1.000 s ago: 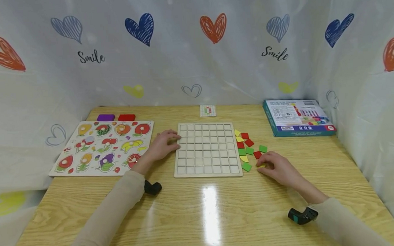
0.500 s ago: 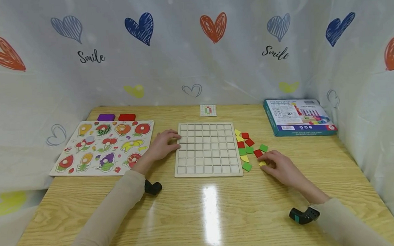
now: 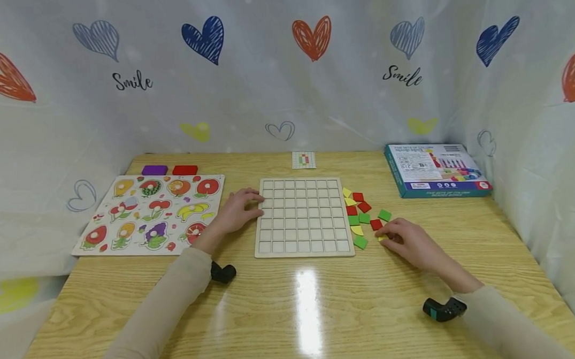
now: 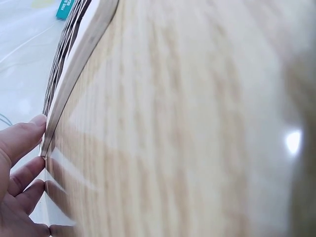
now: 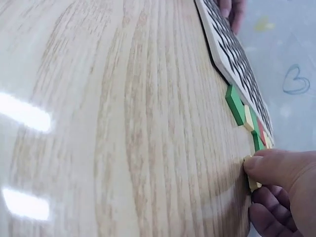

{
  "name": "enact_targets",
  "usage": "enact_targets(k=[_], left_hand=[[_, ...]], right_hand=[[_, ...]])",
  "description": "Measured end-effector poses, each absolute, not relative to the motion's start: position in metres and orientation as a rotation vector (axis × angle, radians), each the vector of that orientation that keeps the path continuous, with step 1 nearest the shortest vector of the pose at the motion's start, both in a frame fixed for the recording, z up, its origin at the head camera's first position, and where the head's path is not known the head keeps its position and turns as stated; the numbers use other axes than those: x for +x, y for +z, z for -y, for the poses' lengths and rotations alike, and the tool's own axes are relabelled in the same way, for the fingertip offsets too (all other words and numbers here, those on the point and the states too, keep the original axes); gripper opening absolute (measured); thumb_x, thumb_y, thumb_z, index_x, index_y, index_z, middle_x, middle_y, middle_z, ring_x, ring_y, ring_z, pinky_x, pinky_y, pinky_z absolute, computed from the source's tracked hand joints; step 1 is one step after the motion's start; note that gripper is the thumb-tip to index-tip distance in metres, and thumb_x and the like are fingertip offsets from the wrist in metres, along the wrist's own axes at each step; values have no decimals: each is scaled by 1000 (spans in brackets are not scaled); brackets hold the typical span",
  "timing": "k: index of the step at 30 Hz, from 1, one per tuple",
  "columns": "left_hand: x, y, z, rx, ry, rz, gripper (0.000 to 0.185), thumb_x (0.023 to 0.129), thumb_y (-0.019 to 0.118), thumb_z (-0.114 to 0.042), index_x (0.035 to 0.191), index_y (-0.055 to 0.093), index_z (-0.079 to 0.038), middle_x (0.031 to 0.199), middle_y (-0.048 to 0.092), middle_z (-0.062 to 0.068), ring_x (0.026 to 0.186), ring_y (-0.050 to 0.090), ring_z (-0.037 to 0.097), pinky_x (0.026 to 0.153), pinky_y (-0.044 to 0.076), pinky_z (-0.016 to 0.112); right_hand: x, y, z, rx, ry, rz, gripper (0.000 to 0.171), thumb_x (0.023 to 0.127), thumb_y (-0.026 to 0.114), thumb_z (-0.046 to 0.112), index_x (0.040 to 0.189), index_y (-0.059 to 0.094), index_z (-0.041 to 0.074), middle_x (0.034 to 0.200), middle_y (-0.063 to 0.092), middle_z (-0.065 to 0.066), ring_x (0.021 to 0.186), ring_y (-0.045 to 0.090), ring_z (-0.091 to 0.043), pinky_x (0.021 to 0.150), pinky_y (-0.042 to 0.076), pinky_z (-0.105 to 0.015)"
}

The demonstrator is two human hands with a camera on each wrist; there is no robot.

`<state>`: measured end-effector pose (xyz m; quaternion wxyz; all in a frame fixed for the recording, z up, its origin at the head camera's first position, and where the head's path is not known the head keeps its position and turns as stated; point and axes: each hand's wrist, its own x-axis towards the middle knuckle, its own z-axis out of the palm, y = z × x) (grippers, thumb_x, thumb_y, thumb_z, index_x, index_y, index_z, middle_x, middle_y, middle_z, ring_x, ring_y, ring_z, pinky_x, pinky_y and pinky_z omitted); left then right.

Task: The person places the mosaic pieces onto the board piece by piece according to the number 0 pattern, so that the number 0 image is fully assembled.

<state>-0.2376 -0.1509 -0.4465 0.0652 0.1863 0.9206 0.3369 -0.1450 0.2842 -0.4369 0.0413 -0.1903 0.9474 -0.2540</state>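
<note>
An empty wooden grid board (image 3: 302, 216) lies at the table's middle. My left hand (image 3: 238, 209) rests against its left edge, and in the left wrist view the fingertips (image 4: 29, 133) touch that edge (image 4: 84, 54). Right of the board lies a loose cluster of red, green and yellow tiles (image 3: 361, 211). My right hand (image 3: 408, 239) is at the cluster's near right and pinches a yellow tile (image 3: 381, 238) that lies on the table. In the right wrist view the thumb and fingers hold this yellow tile (image 5: 253, 180), with a green tile (image 5: 236, 103) and the board (image 5: 232, 54) beyond.
A fruit peg puzzle (image 3: 149, 212) lies at the left, with a purple block (image 3: 154, 170) and a red block (image 3: 185, 170) behind it. A small pattern card (image 3: 303, 160) sits behind the board. A teal box (image 3: 434, 170) lies at the back right. Printed curtains close in the table.
The right hand has shifted slightly at the yellow tile. The left hand has stayed on the board's edge.
</note>
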Motion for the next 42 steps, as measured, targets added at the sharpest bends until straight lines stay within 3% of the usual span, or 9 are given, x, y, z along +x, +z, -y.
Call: enact_targets(k=[8,20,31,42], left_hand=[[-239,-449,152,555,1005,-2774,38,94,67,-22,127,64,-5,143,46,18,140,33,36,116,1,59],[-241,-449,153,564,1020,-2772,38,93,68,-21,127,64,-5,142,47,16,140,33,35,117,1,59],[-242,-450,154,558,1019,-2763,37,94,68,-21,127,64,-6,143,46,16,140,33,34,117,0,59],[-241,-448,154,540,1031,-2758,37,94,68,-22,127,64,-7,143,47,14,141,32,33,117,0,58]], right_hand=[[-164,-414,-280,-672,-885,-2860,19,93,66,7,110,72,6,105,65,-7,95,60,-22,81,57,-39],[-237,-390,-220,-839,-906,-2740,28,96,64,15,121,67,3,112,62,-10,100,61,-25,88,53,-44],[-287,-403,-153,-1099,-798,-2627,25,94,66,13,117,71,4,110,64,-7,97,59,-21,85,51,-37],[-307,-415,-120,-1157,-714,-2610,23,94,64,9,115,71,3,111,64,-11,100,61,-25,89,51,-38]])
